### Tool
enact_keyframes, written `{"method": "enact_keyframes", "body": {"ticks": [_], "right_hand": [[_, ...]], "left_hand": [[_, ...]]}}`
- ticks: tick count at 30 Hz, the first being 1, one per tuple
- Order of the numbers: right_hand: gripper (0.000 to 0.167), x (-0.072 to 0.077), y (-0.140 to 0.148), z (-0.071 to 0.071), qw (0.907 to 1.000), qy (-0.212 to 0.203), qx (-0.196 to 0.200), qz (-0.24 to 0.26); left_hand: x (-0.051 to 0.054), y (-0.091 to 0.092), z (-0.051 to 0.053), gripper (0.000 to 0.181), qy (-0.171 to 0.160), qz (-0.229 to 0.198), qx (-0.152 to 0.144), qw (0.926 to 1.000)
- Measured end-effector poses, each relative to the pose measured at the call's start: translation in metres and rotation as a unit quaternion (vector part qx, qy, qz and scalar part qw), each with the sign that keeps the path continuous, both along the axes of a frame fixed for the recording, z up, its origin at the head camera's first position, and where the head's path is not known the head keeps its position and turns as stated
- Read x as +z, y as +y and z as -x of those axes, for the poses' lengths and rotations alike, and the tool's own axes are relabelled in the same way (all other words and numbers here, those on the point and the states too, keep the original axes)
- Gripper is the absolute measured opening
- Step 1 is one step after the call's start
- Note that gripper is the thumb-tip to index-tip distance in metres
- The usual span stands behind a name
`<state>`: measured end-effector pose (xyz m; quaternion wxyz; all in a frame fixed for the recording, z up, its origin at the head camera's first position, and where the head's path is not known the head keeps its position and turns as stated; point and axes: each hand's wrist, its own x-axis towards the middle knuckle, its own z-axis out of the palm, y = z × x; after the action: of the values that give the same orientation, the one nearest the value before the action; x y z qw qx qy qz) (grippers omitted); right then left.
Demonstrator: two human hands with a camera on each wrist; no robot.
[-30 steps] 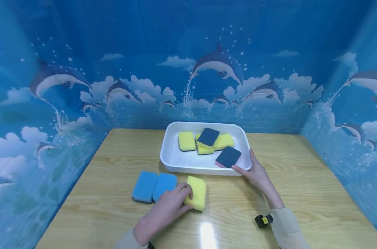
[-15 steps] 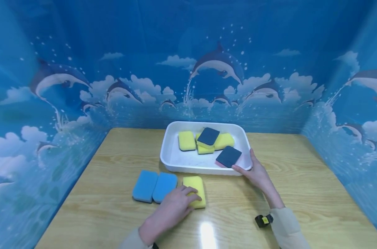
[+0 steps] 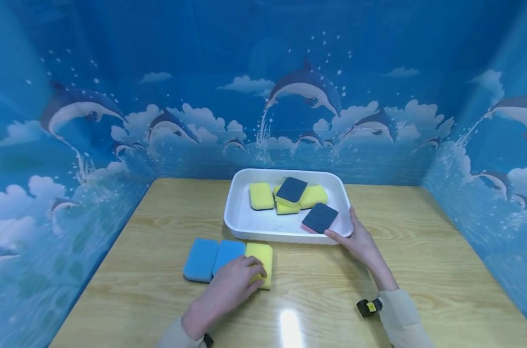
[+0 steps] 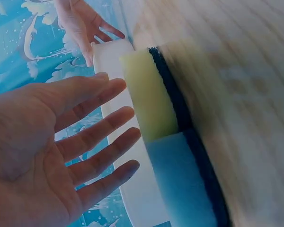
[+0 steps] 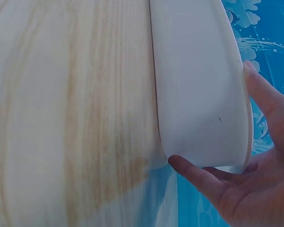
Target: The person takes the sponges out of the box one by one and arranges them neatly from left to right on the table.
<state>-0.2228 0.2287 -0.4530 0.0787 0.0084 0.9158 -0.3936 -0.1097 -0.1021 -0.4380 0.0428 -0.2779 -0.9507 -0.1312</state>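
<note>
A person's left hand [image 3: 234, 279] reaches from the left across the yellow sponge [image 3: 264, 255], which lies on the wood-grain tabletop [image 3: 420, 241] at the near side of the white tray [image 3: 281, 237]. This sponge forms the right end of a row with the left blue sponge [image 3: 201, 260] and the right blue sponge [image 3: 228, 251], all set flush, likely so that their edges line up neatly. In the left wrist view this hand's fingers are spread apart, none wrapped round the sponge; whether a fingertip touches it is hard to tell, but so loose a pose would suit nudging or straightening better than lifting. The right hand [image 3: 358, 245] has its fingers clamped on the tray's near right corner, thumb against the near side and the others along the right wall, presumably to steady it. Inside the tray, the dark-topped pink sponge [image 3: 319, 218] lies apart near that corner, while a dark-topped yellow sponge [image 3: 291, 189] rests tilted on other yellow ones, seemingly placed without much order.
</note>
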Motion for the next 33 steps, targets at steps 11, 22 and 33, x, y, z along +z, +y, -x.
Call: {"method": "enact_keyframes", "body": {"ticks": [11, 22, 33], "right_hand": [[0.119, 0.000, -0.001, 0.001, 0.9995, -0.012, -0.028, 0.005], [0.119, 0.000, -0.001, -0.001, 0.9999, 0.000, -0.016, -0.001], [0.114, 0.017, -0.009, 0.001, 0.9976, 0.043, 0.007, -0.053]], "left_hand": [[0.031, -0.031, 0.064, 0.047, 0.039, -0.139, 0.162, 0.9761], [0.008, -0.050, 0.115, 0.104, -0.130, -0.260, 0.177, 0.9404], [0.002, -0.050, 0.113, 0.117, -0.195, -0.300, 0.156, 0.9204]]}}
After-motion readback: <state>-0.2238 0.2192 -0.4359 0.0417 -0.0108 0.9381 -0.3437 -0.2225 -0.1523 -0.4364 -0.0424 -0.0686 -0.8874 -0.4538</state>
